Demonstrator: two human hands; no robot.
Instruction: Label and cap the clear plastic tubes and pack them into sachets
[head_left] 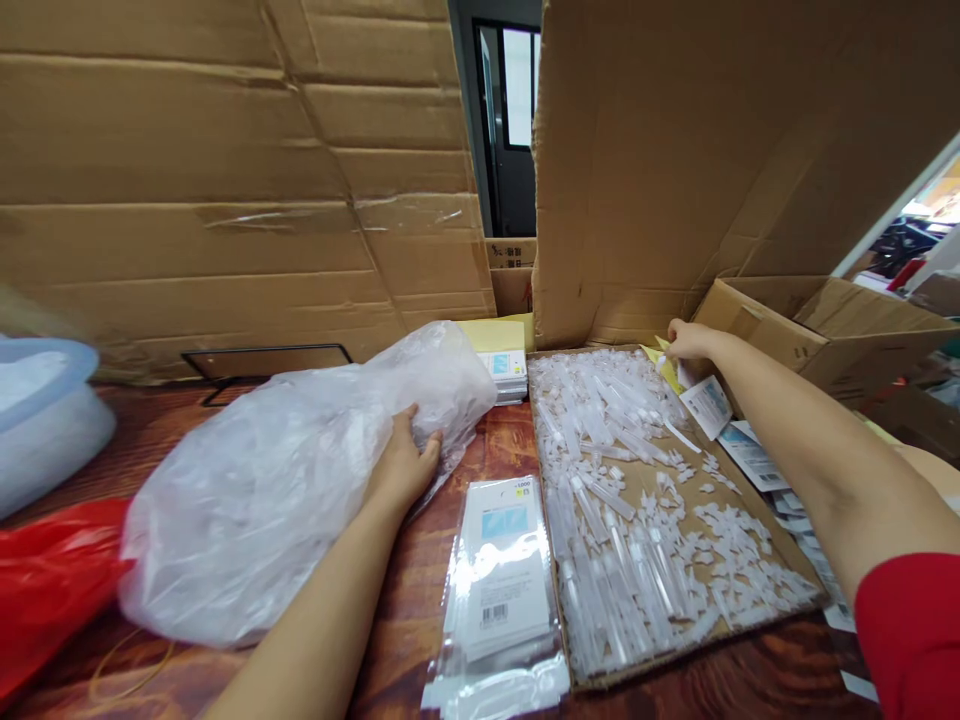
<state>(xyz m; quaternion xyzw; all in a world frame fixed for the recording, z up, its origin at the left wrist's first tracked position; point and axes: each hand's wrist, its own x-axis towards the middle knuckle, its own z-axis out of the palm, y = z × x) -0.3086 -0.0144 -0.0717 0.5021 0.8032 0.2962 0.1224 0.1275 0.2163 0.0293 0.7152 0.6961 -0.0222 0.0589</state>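
Note:
My left hand point(401, 462) lies on a big clear plastic bag point(285, 480) in the middle of the wooden table point(495, 450), fingers curled against its side. My right hand point(686, 342) reaches to the far right corner of a flat cardboard tray point(660, 660) strewn with several clear plastic tubes point(600, 560) and small white caps point(720, 540). Its fingertips are pinched on a small white piece by a yellow sheet point(664, 362). Printed label cards point(709, 405) lie along the tray's right side.
A stack of clear sleeves with printed cards point(502, 580) lies between bag and tray. A red bag point(45, 580) and a pale blue tub point(41, 410) sit at the left. Tall cardboard sheets point(225, 170) stand behind; an open carton point(817, 320) is at the right.

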